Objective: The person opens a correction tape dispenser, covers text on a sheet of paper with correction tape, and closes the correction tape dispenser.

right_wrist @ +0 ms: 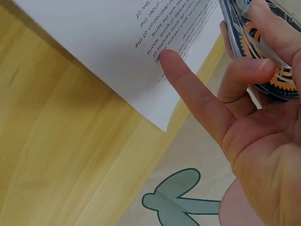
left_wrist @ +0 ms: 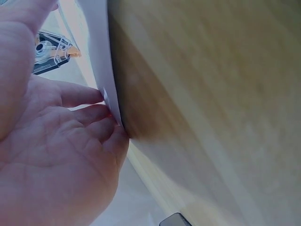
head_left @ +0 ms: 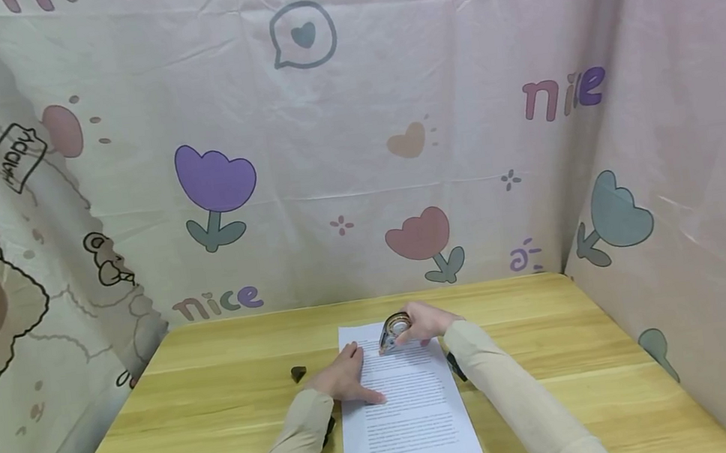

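Rounded clear-and-black plastic correction-tape dispenser (head_left: 388,333) w/ orange gears is held over upper part of white printed paper sheet (head_left: 413,417) on yellow wood-grain worktop (head_left: 220,395). It is pinched by fingers of R hand (head_left: 428,322); prob. light, stiff, slippery; best gripped at body sides, tip left free. Sheet, prob. easily creased, is touched at L edge by L hand (head_left: 343,378), thumb spread.

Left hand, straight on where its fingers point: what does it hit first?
Probably the tape dispenser held in the right hand, ahead and to the right over the printed sheet. Depth is unclear, so a near miss is possible.
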The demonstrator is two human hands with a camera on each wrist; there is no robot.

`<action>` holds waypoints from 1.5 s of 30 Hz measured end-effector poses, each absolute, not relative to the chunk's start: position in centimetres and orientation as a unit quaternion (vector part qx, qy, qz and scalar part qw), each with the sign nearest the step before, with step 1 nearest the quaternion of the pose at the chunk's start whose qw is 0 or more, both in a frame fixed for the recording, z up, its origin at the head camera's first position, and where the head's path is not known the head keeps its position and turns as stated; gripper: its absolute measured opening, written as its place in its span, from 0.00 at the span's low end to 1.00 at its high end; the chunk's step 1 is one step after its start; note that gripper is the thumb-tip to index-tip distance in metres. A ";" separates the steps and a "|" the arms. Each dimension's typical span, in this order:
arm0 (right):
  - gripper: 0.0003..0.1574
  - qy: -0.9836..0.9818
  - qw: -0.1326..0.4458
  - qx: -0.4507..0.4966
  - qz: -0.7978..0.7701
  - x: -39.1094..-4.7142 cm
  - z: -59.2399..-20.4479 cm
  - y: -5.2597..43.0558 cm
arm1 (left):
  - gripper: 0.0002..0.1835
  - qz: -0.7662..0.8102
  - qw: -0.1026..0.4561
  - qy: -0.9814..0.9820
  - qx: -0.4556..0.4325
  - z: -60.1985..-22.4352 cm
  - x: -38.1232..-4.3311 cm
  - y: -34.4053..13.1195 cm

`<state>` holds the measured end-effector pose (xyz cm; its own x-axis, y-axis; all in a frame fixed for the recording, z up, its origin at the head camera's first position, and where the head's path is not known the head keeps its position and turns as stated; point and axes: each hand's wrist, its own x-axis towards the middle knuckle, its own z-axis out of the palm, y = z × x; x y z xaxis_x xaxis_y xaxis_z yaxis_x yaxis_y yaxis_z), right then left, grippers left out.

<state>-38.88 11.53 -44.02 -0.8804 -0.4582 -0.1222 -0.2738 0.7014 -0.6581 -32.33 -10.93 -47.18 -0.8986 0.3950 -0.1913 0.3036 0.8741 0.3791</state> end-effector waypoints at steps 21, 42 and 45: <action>0.18 0.919 0.145 -0.179 -0.321 -38.7 -44.1 12.7 | 0.65 0.173 0.130 0.959 0.182 -47.4 -32.1 -10.5; 0.12 0.914 0.141 -0.189 -0.329 -38.9 -44.0 12.4 | 0.65 0.171 0.133 0.960 0.179 -47.2 -32.2 -10.7; 0.15 0.913 0.139 -0.188 -0.335 -38.7 -44.0 12.4 | 0.65 0.170 0.132 0.960 0.181 -47.2 -32.2 -10.7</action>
